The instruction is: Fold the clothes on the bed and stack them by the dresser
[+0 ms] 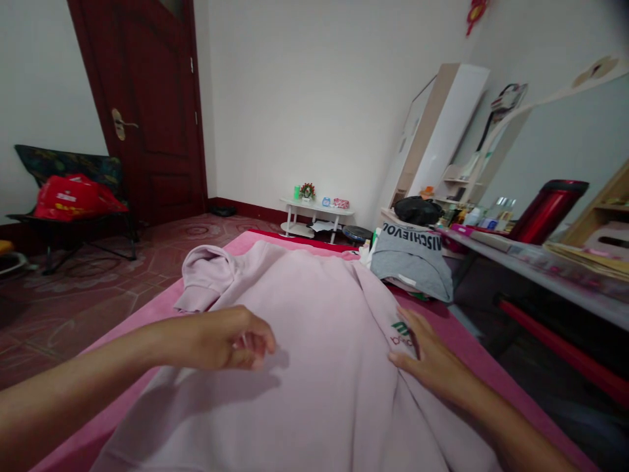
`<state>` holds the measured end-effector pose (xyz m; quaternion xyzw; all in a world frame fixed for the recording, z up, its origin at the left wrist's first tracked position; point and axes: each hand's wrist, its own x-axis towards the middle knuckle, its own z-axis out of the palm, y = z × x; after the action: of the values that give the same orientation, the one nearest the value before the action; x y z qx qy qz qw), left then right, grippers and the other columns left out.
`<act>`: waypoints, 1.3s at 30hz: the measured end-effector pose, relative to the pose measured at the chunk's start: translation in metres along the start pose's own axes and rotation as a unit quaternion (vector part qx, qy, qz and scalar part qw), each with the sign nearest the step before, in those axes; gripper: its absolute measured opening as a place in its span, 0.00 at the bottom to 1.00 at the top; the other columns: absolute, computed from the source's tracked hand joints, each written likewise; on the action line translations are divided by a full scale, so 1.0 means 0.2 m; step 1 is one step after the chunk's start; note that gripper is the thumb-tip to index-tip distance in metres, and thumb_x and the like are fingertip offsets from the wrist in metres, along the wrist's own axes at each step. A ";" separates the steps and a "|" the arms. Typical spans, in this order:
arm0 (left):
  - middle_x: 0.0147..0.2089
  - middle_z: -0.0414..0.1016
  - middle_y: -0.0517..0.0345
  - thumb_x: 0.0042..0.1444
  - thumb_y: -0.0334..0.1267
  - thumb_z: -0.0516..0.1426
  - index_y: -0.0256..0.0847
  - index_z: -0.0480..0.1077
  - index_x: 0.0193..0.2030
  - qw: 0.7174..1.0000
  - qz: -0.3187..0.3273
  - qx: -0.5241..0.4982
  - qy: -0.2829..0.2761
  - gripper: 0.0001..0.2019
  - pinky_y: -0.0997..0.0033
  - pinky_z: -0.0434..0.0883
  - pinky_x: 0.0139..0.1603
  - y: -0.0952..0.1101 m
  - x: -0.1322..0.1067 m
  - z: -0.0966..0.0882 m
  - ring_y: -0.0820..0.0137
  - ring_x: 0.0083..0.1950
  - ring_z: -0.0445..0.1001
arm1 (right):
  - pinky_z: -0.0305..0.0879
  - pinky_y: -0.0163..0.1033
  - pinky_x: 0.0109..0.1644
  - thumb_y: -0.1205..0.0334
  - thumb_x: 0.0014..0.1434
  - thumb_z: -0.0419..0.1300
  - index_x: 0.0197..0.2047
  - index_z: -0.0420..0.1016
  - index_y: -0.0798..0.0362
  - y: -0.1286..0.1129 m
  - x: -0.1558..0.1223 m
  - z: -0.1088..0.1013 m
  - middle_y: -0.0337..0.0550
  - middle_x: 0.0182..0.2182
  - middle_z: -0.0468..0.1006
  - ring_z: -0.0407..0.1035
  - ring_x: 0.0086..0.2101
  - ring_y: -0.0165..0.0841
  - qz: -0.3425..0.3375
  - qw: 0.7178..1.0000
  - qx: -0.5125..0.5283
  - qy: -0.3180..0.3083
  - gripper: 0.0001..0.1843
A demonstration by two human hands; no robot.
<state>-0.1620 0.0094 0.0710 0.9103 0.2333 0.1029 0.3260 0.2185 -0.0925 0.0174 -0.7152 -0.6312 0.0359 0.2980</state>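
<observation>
A pale pink sweatshirt [314, 328] lies spread over a pink bed sheet [472, 341], with one sleeve [209, 272] bent over at its far left. Above the left-middle of the garment hovers my left hand [230, 337], fingers loosely curled and holding nothing; its shadow falls on the cloth. At the right side, my right hand [425, 351] rests on the sweatshirt beside a small green and red logo [400, 330]. The thumb and fingers of that hand are apart, partly covering the print.
Folded clothes with a grey shirt [413, 259] on top lie at the bed's far right. A desk [540, 269] with a red thermos [548, 210] stands on the right. To the left, a folding chair [69, 160] holds a red bag [73, 196]. A low white table [317, 208] stands by the wall.
</observation>
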 end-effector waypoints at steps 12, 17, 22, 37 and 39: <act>0.68 0.56 0.44 0.62 0.54 0.49 0.40 0.60 0.64 0.971 0.055 0.221 0.076 0.29 0.57 0.58 0.65 -0.45 0.54 0.27 0.56 0.66 0.58 | 0.66 0.49 0.42 0.63 0.52 0.58 0.50 0.76 0.54 0.40 0.34 -0.34 0.57 0.46 0.75 0.71 0.44 0.50 0.203 0.950 -0.198 0.132 0.22; 0.68 0.57 0.46 0.64 0.53 0.46 0.42 0.61 0.64 0.960 0.043 0.248 0.123 0.27 0.55 0.55 0.67 -0.50 0.57 0.32 0.56 0.67 0.57 | 0.64 0.52 0.53 0.67 0.53 0.56 0.46 0.78 0.53 0.22 0.40 -0.12 0.56 0.52 0.70 0.65 0.52 0.49 0.015 0.950 -0.305 0.065 0.17; 0.69 0.54 0.47 0.65 0.53 0.45 0.44 0.60 0.65 0.959 0.028 0.255 0.118 0.27 0.52 0.54 0.66 -0.48 0.55 0.32 0.56 0.68 0.56 | 0.57 0.45 0.62 0.58 0.61 0.51 0.56 0.70 0.57 -0.05 0.51 0.15 0.52 0.54 0.72 0.64 0.54 0.40 -0.174 0.979 -0.108 -0.004 0.22; 0.72 0.47 0.54 0.65 0.56 0.39 0.50 0.54 0.68 0.962 0.000 0.259 0.091 0.28 0.52 0.48 0.68 -0.50 0.56 0.34 0.58 0.71 0.48 | 0.64 0.40 0.53 0.62 0.57 0.49 0.47 0.73 0.57 0.17 0.34 0.18 0.51 0.47 0.77 0.71 0.47 0.37 -0.019 1.000 -0.022 0.000 0.18; 0.72 0.47 0.54 0.65 0.56 0.39 0.50 0.54 0.68 0.959 0.000 0.266 0.094 0.28 0.53 0.48 0.68 -0.50 0.56 0.34 0.58 0.71 0.48 | 0.67 0.39 0.43 0.61 0.56 0.50 0.39 0.73 0.55 0.12 0.19 0.06 0.47 0.37 0.78 0.72 0.37 0.36 0.017 0.999 -0.018 0.026 0.14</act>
<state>-0.0769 0.0952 -0.0413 0.9505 0.2815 0.1221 0.0489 0.2429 -0.0546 0.0084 -0.7316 -0.6115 0.0109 0.3010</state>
